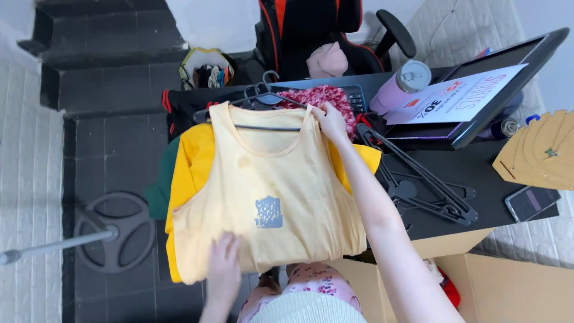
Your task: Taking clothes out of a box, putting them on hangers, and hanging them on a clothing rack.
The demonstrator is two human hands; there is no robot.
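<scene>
Two hands on this one: pale yellow tank top (269, 197) spread flat across the black desk (472, 164), lying over a brighter yellow shirt (188, 164). Dark hanger (263, 98) is threaded through its neck. Spare black hangers (424, 188) sit just to the right. My right hand (330, 119) pinches the shoulder strap, fingers clamped on the fabric. My left hand (223, 263) lies on the hem, fingers loosely spread.

We see a pale yellow cotton tank top (269, 197) bearing a grey-blue square print, lying over a brighter yellow garment (186, 173) edged by dark green cloth (160, 188). Above the top sits a red-and-white speckled knit (323, 96); right of it, black plastic hangers (424, 188) on a black desk (478, 164).
</scene>
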